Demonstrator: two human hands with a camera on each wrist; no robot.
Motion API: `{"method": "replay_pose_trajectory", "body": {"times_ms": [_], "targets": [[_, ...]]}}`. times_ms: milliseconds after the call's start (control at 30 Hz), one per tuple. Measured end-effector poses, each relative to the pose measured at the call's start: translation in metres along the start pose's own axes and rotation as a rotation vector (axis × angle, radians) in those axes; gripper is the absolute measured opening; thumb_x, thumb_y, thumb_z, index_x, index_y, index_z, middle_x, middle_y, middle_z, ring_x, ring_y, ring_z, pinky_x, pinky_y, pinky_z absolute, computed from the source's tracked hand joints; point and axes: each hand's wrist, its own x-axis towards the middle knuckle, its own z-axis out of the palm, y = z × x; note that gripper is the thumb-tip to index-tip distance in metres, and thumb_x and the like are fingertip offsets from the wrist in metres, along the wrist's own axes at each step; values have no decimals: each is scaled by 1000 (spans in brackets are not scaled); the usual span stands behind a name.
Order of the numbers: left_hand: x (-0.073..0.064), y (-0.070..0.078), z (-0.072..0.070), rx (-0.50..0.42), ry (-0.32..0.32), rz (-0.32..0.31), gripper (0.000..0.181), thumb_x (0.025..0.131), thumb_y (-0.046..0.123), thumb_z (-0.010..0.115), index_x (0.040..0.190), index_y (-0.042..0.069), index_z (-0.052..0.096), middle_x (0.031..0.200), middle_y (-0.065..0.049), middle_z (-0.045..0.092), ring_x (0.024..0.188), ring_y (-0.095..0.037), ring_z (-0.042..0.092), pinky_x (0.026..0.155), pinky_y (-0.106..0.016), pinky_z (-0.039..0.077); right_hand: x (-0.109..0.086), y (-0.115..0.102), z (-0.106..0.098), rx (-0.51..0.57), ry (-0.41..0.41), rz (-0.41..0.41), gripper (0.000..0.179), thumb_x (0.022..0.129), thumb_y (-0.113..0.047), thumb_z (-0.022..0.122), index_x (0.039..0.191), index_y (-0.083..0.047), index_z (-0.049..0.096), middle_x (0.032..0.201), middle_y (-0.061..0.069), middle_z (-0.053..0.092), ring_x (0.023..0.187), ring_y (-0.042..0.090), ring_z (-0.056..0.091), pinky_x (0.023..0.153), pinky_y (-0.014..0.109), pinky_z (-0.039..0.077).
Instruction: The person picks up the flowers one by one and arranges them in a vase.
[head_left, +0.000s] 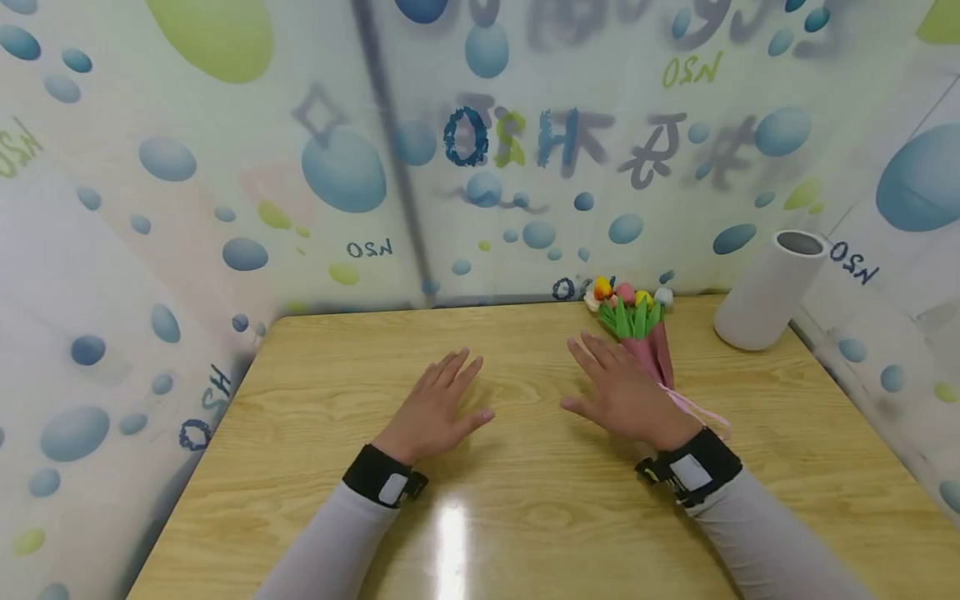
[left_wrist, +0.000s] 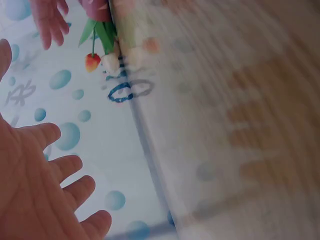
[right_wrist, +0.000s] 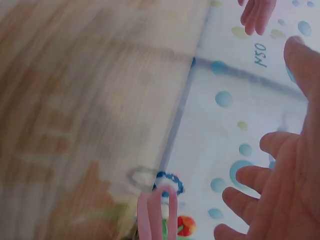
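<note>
Both hands hover palm-down above a wooden table in the head view, fingers extended and holding nothing. The left hand is left of the middle; its fingers look straight in the left wrist view. Over on the right, the right hand partly covers a bouquet of tulips in dark pink wrapping. Whether hand and bouquet touch cannot be told. A pink ribbon trails from the wrapping beside the right wrist, and shows large in the right wrist view. Farther right stands a white vase, upright with its mouth visible.
The wooden table reaches back to a printed curtain with blue and green spots. Its side panels flank the table left and right. Dark bands with small devices sit on both wrists, and a bright reflection lies on the near tabletop.
</note>
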Motion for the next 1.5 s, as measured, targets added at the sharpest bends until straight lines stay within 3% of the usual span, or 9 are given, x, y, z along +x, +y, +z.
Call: {"method": "replay_pose_trajectory", "body": {"times_ms": [267,567,733,867,933,1033,1167,1233,1500], "targets": [[19,10,10,-61,11,9,82,104,65,45,167,20,19,174,-13,18,160,-34,19,130,-54,19,-7,20,-15,59,23,91,90,101,-61,56,166,-9,21,171,23,21,157,42,27,122,62,32],[38,31,15,-119,44,-4,81,103,68,42,167,22,20,174,-9,20,160,-31,22,129,-53,25,-17,45,-38,162,-48,241,96,100,-68,49,167,-11,11,174,23,5,157,51,13,121,71,23],[49,39,17,-157,55,-2,81,103,69,40,167,22,21,173,-9,21,160,-30,22,125,-53,32,-20,58,-43,181,-61,298,98,99,-68,51,168,-12,9,173,26,7,157,52,14,119,73,22],[61,47,17,-198,47,-17,81,104,68,42,166,20,23,172,-9,23,159,-29,23,125,-51,33,-20,71,-43,217,-28,292,92,101,-57,58,165,-6,16,165,29,25,150,51,28,117,71,32],[67,51,17,-221,38,-29,80,104,66,42,166,19,24,172,-10,24,159,-29,24,125,-50,33,-19,78,-42,249,-8,285,76,102,-49,62,155,-2,35,149,27,41,137,44,40,108,63,42],[78,56,19,-238,25,-45,78,105,64,42,165,17,26,171,-10,26,159,-28,26,126,-48,33,-19,87,-40,286,-1,305,67,103,-45,62,148,0,40,143,25,44,134,42,41,107,62,42],[95,64,22,-240,23,-56,77,105,63,42,164,16,28,170,-9,29,158,-26,28,127,-46,32,-21,96,-39,310,-27,354,90,103,-54,57,165,-3,16,167,30,22,154,51,22,120,72,23],[104,69,25,-248,22,-61,76,106,63,42,164,15,30,169,-8,31,157,-26,30,127,-45,32,-22,99,-38,323,-29,364,95,103,-56,54,166,-3,8,168,32,19,153,53,24,119,72,26],[129,90,41,-344,28,-50,72,107,58,44,162,12,33,166,-9,36,155,-26,34,125,-42,35,-26,108,-36,393,-36,435,89,107,-54,46,166,-1,5,167,35,18,142,58,40,113,72,36]]}}
